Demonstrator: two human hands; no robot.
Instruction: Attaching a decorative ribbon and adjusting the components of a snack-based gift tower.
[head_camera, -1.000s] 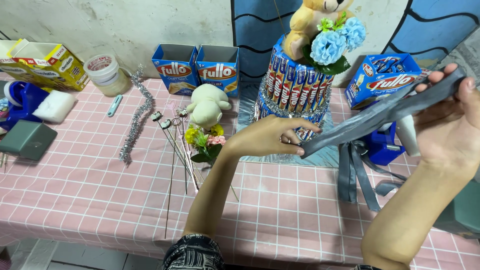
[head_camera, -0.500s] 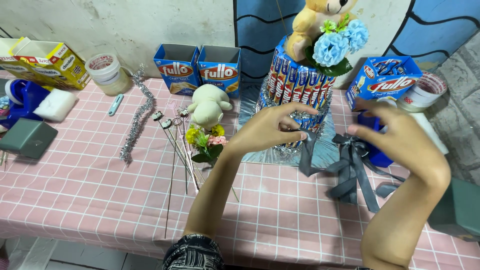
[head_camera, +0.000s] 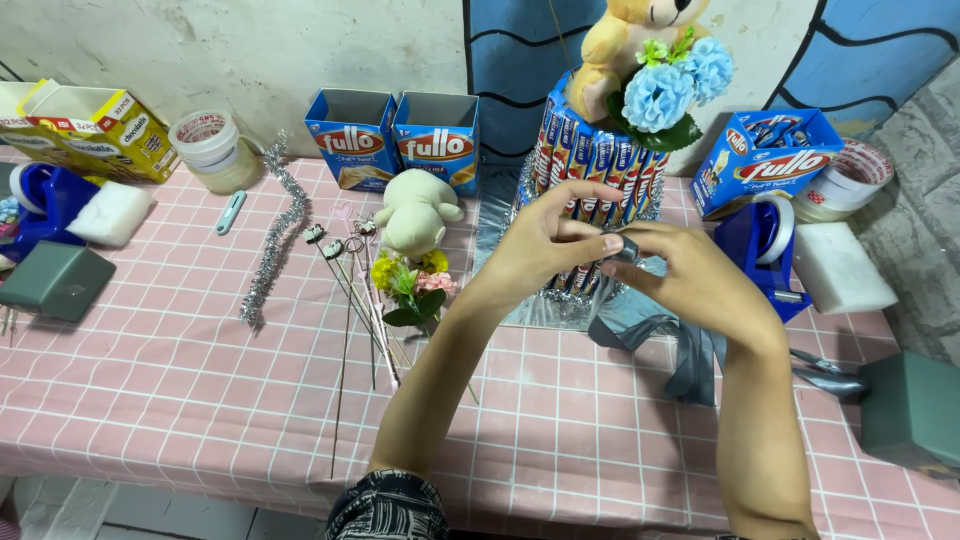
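A desk (head_camera: 150, 400) under a pink checked cloth carries two open blue boxes (head_camera: 395, 140) at the back; a silver tinsel strand (head_camera: 270, 240) and thin wire stems (head_camera: 350, 320) lie left of centre; a white plush toy (head_camera: 418, 210) rests above small flowers (head_camera: 405, 280); a blue tape dispenser (head_camera: 762, 245) stands right, beside a white foam block (head_camera: 845, 268).

Grey ribbon (head_camera: 655, 340) pinched between left hand (head_camera: 545, 235) and right hand (head_camera: 690, 275): satin-like cloth, soft sheen. Behind the hands, snack tower (head_camera: 590, 160) of glossy wrappers; plush bear (head_camera: 625, 40) matt, fuzzy. Under the hands, surface (head_camera: 150, 400) cover, pink check, probably smooth vinyl. Left of left hand: silver tinsel (head_camera: 270, 250) glittery, thin wire stems (head_camera: 350, 320) metal.
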